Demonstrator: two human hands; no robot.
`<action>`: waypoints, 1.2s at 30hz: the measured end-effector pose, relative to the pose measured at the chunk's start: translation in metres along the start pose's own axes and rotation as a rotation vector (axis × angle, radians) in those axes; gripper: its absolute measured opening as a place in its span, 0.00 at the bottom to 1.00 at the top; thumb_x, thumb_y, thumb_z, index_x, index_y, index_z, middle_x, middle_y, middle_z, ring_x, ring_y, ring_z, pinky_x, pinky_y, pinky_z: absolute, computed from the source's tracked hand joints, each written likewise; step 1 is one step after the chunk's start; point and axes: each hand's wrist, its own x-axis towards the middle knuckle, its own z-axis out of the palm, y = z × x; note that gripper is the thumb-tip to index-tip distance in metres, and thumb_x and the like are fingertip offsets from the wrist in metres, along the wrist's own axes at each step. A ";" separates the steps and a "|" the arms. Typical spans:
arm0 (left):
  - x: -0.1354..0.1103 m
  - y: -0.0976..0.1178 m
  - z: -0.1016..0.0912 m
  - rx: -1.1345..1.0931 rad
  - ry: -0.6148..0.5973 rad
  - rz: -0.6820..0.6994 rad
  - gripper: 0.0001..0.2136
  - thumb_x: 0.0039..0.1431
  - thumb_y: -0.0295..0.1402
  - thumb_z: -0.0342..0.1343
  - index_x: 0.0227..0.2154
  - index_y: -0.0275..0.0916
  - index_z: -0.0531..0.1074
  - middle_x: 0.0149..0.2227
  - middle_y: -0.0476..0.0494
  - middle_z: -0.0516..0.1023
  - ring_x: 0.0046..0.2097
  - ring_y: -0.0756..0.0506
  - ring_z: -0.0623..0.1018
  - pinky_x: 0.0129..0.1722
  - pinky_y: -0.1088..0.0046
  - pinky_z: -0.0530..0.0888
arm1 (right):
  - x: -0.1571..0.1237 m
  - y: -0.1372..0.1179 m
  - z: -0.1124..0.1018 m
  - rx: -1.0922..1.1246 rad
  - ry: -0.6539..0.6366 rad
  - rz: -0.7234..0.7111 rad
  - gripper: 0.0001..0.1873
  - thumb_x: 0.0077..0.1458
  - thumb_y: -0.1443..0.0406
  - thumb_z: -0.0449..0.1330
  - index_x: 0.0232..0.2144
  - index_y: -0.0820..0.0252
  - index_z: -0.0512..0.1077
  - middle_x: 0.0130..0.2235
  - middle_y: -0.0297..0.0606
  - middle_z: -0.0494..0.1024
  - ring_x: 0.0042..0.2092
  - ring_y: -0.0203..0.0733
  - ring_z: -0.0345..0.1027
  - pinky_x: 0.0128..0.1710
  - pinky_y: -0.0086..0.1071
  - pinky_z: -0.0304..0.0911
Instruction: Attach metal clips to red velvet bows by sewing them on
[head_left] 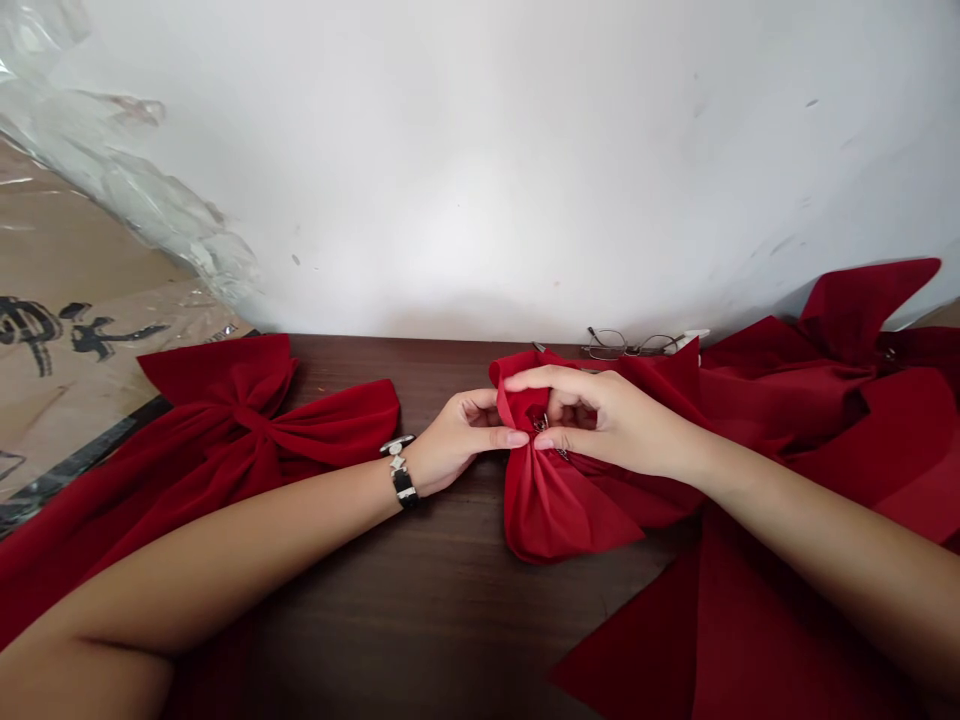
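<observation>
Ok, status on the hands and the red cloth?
Left hand and right hand both gripping gathered red cloth. Small metal piece showing between them. Eyeglasses behind, on dark wood table.

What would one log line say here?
Left hand: pinches gathered red fabric bow; right hand: fingers around small metal clip; surface: dark wooden table

Left hand, right hand pinch gathered red fabric — small metal fastener between them.
</observation>
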 end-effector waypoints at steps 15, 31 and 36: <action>-0.001 0.000 -0.005 -0.084 0.069 -0.031 0.11 0.42 0.34 0.71 0.28 0.35 0.77 0.31 0.47 0.80 0.33 0.49 0.78 0.38 0.73 0.75 | 0.003 0.006 0.009 0.214 0.144 0.053 0.22 0.51 0.63 0.66 0.47 0.56 0.66 0.28 0.28 0.69 0.30 0.33 0.66 0.31 0.28 0.62; -0.003 0.000 -0.008 0.051 0.177 0.060 0.12 0.41 0.34 0.72 0.26 0.35 0.76 0.29 0.48 0.78 0.32 0.51 0.76 0.35 0.74 0.75 | 0.003 0.020 0.009 0.214 0.388 -0.122 0.18 0.54 0.61 0.64 0.45 0.58 0.66 0.30 0.30 0.70 0.31 0.33 0.65 0.31 0.28 0.61; 0.000 0.002 -0.014 -0.019 0.228 0.080 0.12 0.44 0.35 0.70 0.26 0.36 0.74 0.32 0.49 0.78 0.34 0.51 0.76 0.37 0.74 0.75 | 0.005 0.028 -0.001 0.113 0.483 -0.147 0.09 0.58 0.67 0.56 0.25 0.60 0.65 0.26 0.31 0.66 0.28 0.32 0.60 0.30 0.28 0.59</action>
